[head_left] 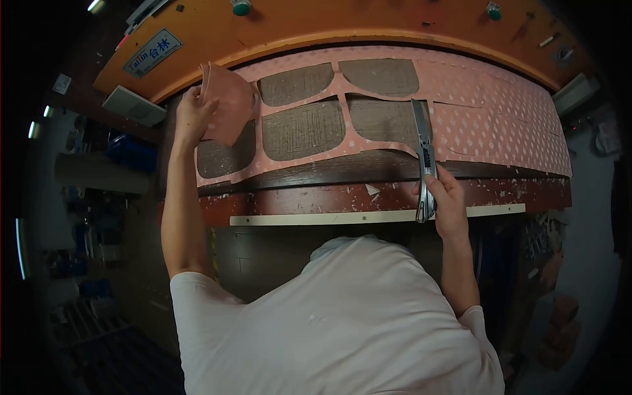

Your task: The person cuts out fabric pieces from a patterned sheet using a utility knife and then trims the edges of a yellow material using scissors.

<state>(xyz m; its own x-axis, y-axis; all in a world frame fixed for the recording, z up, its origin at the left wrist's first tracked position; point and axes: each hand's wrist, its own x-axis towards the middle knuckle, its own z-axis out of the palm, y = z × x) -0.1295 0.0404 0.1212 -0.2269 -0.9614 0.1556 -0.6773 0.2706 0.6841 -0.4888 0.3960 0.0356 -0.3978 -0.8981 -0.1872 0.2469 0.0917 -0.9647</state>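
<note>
On the dark wooden bench [309, 172] seen from the head camera lies a pink sheet [490, 115], dotted with small pale perforations and curving along the bench under an orange machine frame [316, 25]. Its left half is cut into rounded openings [303, 130] – five show – through which the grey-brown board beneath appears, with thin pink strips left between them; the right half is whole, marked only with faint cut lines. The left hand [191, 113] is raised at the sheet's far-left end, fingers and thumb pinched closed on a cut piece [228, 104] of the same pink material, which stands lifted and slightly curled above the leftmost opening. The right hand [449, 197] sits at the near edge of the bench, fingers wrapped fully round the handle of a utility knife [424, 155]. The knife points away from the person – its far end lies on the sheet just right of the openings, at the border with the uncut part. Below the bench edge runs a scuffed red ledge [296, 197] with a pale strip [316, 218] under it. A blue-and-white label [153, 52] sits on the frame at upper left, and a green knob [241, 7] near the top. The person's white shirt [342, 316] fills the lower middle.
</note>
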